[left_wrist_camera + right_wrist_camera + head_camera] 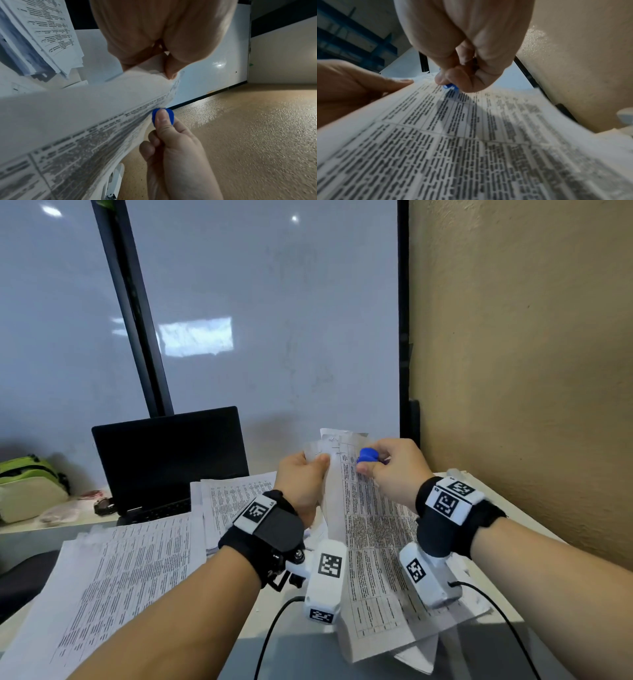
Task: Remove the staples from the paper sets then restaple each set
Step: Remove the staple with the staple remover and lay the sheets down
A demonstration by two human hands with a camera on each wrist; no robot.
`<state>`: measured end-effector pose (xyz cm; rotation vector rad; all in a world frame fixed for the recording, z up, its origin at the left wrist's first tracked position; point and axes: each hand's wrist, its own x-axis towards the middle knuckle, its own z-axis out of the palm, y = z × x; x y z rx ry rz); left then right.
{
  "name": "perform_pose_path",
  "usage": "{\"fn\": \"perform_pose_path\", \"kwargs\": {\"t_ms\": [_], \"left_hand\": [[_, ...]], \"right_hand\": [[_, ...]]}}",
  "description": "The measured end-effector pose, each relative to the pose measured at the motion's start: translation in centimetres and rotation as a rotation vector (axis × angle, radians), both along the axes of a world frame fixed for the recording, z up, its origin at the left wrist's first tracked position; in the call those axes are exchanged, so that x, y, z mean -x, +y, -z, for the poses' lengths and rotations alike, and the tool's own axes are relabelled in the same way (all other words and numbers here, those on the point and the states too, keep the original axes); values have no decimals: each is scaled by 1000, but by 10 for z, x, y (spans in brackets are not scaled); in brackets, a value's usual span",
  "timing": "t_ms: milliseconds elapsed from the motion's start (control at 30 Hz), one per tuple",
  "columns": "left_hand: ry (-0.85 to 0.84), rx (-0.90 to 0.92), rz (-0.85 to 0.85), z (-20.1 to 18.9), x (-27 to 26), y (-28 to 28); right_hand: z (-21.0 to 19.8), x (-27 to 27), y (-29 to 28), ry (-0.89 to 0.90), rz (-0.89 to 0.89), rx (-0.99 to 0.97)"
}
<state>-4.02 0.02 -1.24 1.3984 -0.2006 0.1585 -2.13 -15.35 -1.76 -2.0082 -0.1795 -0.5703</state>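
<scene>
A printed paper set is lifted off the desk, its top corner raised toward the whiteboard. My left hand pinches that top corner between thumb and fingers; the pinch also shows in the left wrist view at the paper set. My right hand grips a small blue staple remover at the page's upper edge, just right of the left thumb. The blue staple remover is squeezed under the right thumb, and a sliver of the staple remover peeks below the curled fingers above the paper set. The staple itself is hidden.
More printed paper stacks lie on the desk at left and centre. A shut-down black laptop stands behind them, with a green bag at far left. A whiteboard is ahead and a beige wall close on the right.
</scene>
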Motion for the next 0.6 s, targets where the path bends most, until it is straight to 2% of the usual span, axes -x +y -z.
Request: {"fn": "perform_pose_path", "kwargs": {"t_ms": [100,300,600], "left_hand": [[-4,-78,-13,0,-1,-4],[-12,-164,-30,1,-1,-14],[-14,-180,20,-3,2,-16]], "right_hand": [[5,4,-2,44,-18,80],[-4,13,0,-102,47,420],[-12,23,6,-206,92,590]]}}
